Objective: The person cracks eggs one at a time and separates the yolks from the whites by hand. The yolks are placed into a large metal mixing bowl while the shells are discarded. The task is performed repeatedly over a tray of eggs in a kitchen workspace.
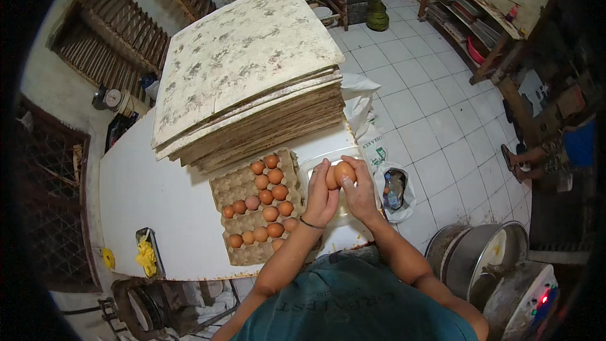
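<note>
Two brown eggs touch each other between my hands. My left hand [322, 192] is closed around one egg [331, 178], partly hidden. In my right hand [361, 192] is the other egg [344, 170], with thumb and fingers on its shell. Both hands are above a translucent plastic container [335, 153], whose inside is partly covered by them. To the left, a cardboard egg tray [227, 187] carries several brown eggs [270, 213], with many of its cups bare. My left forearm covers the tray's lower right corner.
A tall stack of stained boards [255, 66] stands behind the tray on the white table [142, 189]. Beside the table's right edge is a white plastic bag [407, 201] holding bottles. A metal mixing bowl [511, 241] stands at lower right. A person's legs [525, 158] show at far right.
</note>
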The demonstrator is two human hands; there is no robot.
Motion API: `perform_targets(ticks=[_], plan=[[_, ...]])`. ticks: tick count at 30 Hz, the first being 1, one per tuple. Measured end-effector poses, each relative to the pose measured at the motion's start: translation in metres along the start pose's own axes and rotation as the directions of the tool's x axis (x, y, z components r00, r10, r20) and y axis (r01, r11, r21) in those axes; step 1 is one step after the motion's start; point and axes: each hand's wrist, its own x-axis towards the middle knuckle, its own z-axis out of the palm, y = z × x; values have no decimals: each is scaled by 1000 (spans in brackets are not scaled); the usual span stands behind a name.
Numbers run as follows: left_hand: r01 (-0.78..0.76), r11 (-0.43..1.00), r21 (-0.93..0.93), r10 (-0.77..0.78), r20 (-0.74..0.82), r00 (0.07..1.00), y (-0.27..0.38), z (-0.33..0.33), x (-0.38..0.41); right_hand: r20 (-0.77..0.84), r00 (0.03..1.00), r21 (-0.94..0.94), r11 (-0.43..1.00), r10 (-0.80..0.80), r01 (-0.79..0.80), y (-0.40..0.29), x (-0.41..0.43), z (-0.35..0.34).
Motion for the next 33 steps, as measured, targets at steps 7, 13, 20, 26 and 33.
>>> perform_targets(ticks=[7, 13, 20, 26, 33], plan=[[194, 974, -118, -181, 110, 977, 0, -11, 6, -259, 966, 162, 987, 21, 22, 7, -2, -3], [281, 942, -184, -263, 119, 958, -2, -25, 8, -219, 975, 144, 990, 38, -6, 5, -6, -5], [332, 921, -204, -298, 180, 937, -1, -40, 17, -92, 996, 26, 1000, 19, -17, 1, -6, -3], [268, 937, -225, -265, 43, 963, 8, -18, -1, -266, 963, 168, 986, 35, 10, -9, -8, -7], [157, 977, -143, -139, 126, 982, 6, -22, 0, -63, 974, -141, 968, -218, 207, -8, -11, 2]])
